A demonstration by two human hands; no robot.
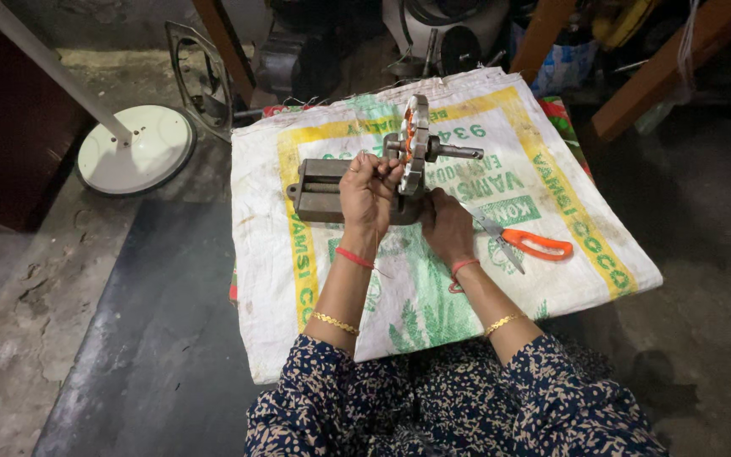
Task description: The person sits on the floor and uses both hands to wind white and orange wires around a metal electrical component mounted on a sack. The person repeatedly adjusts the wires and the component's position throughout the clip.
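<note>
Motor winding (414,144) clamped upright in a vise (323,193) on the sack (298,279): left hand (367,190) pinches wire beside it, right hand (447,224) braces the vise, grip unclear; scissors (522,241) nearby.

Single head-worn view, looking steeply down and forward from just above the woven sack (433,279) on the floor, close in, shop clutter beyond the sack's far edge.
</note>
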